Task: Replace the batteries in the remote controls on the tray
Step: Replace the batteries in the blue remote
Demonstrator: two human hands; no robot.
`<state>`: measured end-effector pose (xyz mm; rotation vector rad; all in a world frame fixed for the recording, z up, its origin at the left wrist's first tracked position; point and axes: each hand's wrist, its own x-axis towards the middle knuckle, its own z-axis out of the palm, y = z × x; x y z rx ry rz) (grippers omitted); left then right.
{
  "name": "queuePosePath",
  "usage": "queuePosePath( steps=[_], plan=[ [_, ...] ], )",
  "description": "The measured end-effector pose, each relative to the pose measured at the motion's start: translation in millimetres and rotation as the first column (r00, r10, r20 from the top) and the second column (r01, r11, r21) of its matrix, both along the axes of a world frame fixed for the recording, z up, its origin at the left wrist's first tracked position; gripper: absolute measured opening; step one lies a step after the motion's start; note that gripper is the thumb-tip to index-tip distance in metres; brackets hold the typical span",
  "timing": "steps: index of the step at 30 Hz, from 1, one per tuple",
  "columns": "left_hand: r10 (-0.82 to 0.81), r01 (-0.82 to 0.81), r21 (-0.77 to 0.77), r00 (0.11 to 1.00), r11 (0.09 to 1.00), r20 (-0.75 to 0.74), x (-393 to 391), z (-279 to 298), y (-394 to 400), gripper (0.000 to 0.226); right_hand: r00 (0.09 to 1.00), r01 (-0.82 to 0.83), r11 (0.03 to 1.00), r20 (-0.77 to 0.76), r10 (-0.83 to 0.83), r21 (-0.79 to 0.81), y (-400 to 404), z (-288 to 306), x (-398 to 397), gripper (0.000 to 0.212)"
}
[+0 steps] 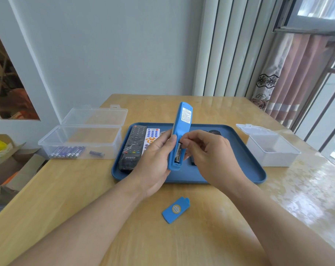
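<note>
Item: slim blue plastic remote control (180, 131), held upright above the blue plastic tray (239, 169), back toward me, battery bay open.

Holder: my left hand (155, 160), fingers wrapped round the lower left edge of the remote, thumb along its side.

Working hand: my right hand (207, 150), wrist raised, fingertips (184, 142) curled at the upper end of the black battery (178, 153) that sits in the bay. Whether they already pinch it, I cannot tell.

Method, as I judge it: lever the free end up first, keep the remote steady, and lift without bending the spring contact.

Loose part: blue battery cover (176, 210), flat on the wooden table (86, 189) near me.

Supply: purple batteries (67, 152) in the clear plastic box (80, 139), left of the tray.
</note>
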<state>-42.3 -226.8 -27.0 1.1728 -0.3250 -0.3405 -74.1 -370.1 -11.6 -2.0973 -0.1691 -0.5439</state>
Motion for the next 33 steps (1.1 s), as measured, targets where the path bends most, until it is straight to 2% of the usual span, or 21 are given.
queuePosePath(
  steps=[5, 7, 15, 18, 22, 26, 28, 31, 32, 33],
  plan=[
    [0.015, -0.015, 0.006, 1.0, 1.0, 0.022, -0.1, -0.6, -0.7, 0.031, 0.999, 0.01, 0.998, -0.05, -0.008, 0.055, -0.3, 3.1, -1.3, 0.009],
    [0.025, -0.026, 0.004, 0.999, 1.0, 0.039, 0.7, 0.5, 0.3, 0.031, 0.997, 0.006, 0.986, -0.083, 0.008, 0.165, 1.3, 3.6, -2.3, 0.001],
    [-0.017, 0.019, -0.043, 0.998, 0.999, 0.063, 4.2, 4.5, 4.7, 0.04, 0.976, 0.005, 0.883, -0.196, 0.099, 0.469, 5.3, 7.5, -4.4, 0.029],
    [-0.066, 0.069, -0.084, 0.997, 0.994, 0.035, 5.3, 6.0, 6.9, 0.042, 0.952, -0.018, 0.824, -0.244, 0.187, 0.566, 1.0, 8.7, -3.6, 0.03],
    [-0.078, 0.08, -0.094, 0.997, 0.992, 0.023, 7.3, 5.5, 8.4, 0.041, 0.921, -0.062, 0.814, -0.282, 0.27, 0.577, -0.6, 10.7, -4.4, 0.025],
    [-0.015, 0.011, -0.105, 0.999, 0.994, -0.036, 10.8, 6.6, 8.1, 0.038, 0.949, -0.049, 0.843, -0.237, 0.206, 0.536, -0.8, 12.6, -5.0, 0.022],
    [0.038, -0.047, -0.124, 0.997, 0.991, -0.071, 14.3, 7.7, 10.1, 0.041, 0.948, -0.05, 0.758, -0.209, 0.242, 0.651, -3.0, 16.1, -4.2, 0.014],
    [0.095, -0.112, -0.175, 0.99, 0.978, -0.107, 18.5, 10.8, 14.5, 0.047, 0.892, 0.01, 0.481, -0.225, 0.392, 0.877, -5.2, 19.5, -2.5, 0.008],
    [0.086, -0.106, -0.176, 0.989, 0.979, -0.118, 18.5, 11.1, 14.5, 0.048, 0.867, 0.042, 0.409, -0.236, 0.438, 0.911, -5.7, 17.8, -1.7, 0.009],
    [0.077, -0.096, -0.161, 0.99, 0.982, -0.122, 19.2, 10.6, 15.3, 0.046, 0.843, 0.064, 0.385, -0.257, 0.473, 0.921, -4.5, 15.9, -0.4, 0.011]
  ],
)
